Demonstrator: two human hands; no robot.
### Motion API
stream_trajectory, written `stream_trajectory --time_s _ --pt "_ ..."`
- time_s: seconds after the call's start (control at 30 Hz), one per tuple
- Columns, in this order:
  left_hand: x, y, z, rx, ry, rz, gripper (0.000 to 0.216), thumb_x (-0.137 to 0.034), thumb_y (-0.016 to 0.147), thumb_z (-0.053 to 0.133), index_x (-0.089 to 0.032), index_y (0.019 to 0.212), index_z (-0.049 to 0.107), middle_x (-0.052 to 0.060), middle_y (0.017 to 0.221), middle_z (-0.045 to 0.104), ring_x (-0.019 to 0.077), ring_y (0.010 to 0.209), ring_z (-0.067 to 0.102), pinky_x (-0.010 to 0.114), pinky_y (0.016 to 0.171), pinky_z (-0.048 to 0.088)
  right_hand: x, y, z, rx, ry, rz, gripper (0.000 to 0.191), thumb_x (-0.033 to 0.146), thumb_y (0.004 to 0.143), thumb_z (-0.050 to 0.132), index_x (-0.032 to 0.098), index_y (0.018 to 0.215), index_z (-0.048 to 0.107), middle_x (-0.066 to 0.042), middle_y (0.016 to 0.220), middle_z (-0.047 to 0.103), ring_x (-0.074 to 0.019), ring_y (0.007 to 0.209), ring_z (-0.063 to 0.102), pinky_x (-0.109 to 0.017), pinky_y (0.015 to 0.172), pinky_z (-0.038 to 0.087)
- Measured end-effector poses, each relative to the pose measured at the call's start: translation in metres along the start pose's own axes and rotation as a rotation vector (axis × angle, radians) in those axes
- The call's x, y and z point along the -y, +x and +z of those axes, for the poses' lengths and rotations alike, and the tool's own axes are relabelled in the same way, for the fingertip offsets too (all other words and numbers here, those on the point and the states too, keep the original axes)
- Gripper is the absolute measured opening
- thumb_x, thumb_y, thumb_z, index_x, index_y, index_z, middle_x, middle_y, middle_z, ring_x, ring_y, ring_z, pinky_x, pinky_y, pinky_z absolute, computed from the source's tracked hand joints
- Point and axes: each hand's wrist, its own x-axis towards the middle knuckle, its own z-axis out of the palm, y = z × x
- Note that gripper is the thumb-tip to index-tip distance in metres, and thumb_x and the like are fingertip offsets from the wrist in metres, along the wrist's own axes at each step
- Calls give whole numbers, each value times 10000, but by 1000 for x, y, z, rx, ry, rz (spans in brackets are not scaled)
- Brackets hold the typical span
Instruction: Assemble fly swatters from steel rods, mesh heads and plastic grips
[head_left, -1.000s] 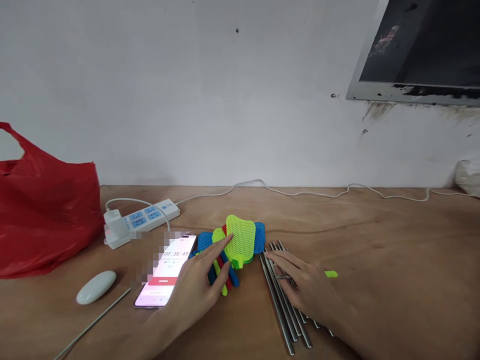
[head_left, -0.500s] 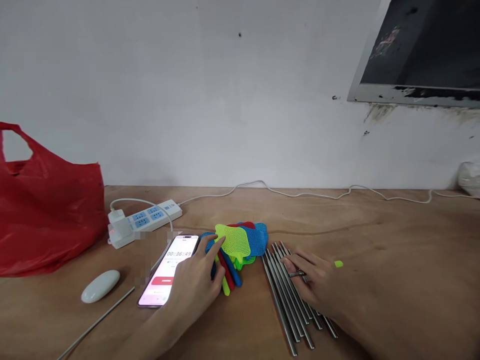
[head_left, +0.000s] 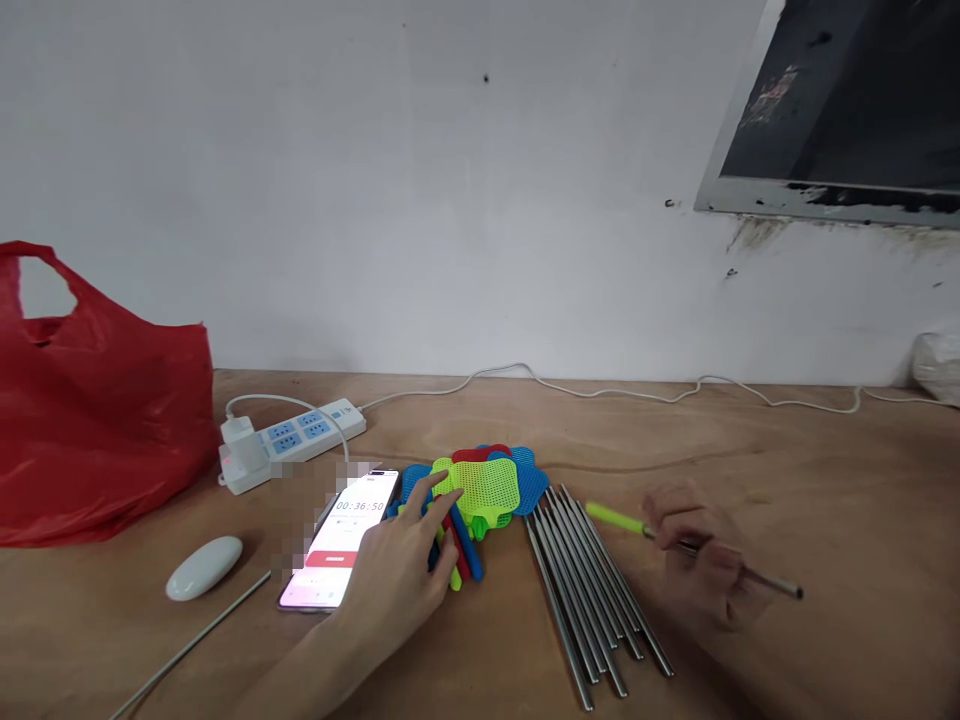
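Note:
A pile of small plastic fly-swatter heads (head_left: 487, 485) in green, blue and red lies at the table's middle, with short coloured handles (head_left: 454, 545) beside it. My left hand (head_left: 401, 575) rests on this pile, fingers spread, touching the green mesh head. Right of the pile lies a fan of several metal rods (head_left: 589, 585). My right hand (head_left: 701, 560), blurred by motion, is closed round one metal rod with a green tip (head_left: 615, 517), lifted off the bundle and pointing left.
A lit phone (head_left: 341, 540) lies left of the pile. Further left are a white mouse (head_left: 204, 567), a white power strip (head_left: 289, 440) with cable, and a red plastic bag (head_left: 90, 410). A thin rod (head_left: 187, 645) lies near the front edge. The wall runs behind the wooden table (head_left: 825, 480).
My right hand has lifted a green-tipped rod off the bundle and moved it right. My left hand has laid the green mesh head flatter on the pile.

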Motion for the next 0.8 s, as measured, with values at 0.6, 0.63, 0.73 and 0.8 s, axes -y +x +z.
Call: stream_trajectory --time_s 0.6,0.63,0.73,0.8 --pt "-9 -12 2 -4 -420 236 262 -356 1006 479 -245 1198 619 64 1135 706 239 945 700 320 763 557 14 17 29 89 806 926 415 554 712 804 177 629 652 -23 672 668 -114 526 556 -223 464 430" --pt "-9 -12 3 -1 -414 238 258 -363 1001 492 -241 1186 625 63 1114 710 239 928 700 316 753 551 16 15 30 146 818 933 406 548 716 804 174 644 664 -33 702 680 -118 546 566 -227 482 441" --pt "-10 -13 2 23 -395 261 228 -369 998 507 -232 1105 655 51 993 721 222 841 694 283 687 513 23 12 32 273 860 927 374 534 753 779 177 689 687 -54 768 698 -140 617 589 -250 552 472" --pt "-11 -12 2 50 -391 280 199 -359 1001 515 -232 1036 664 32 905 717 206 791 681 265 652 473 27 11 33 314 881 899 360 534 788 746 187 710 692 -58 793 698 -153 658 594 -264 588 478"
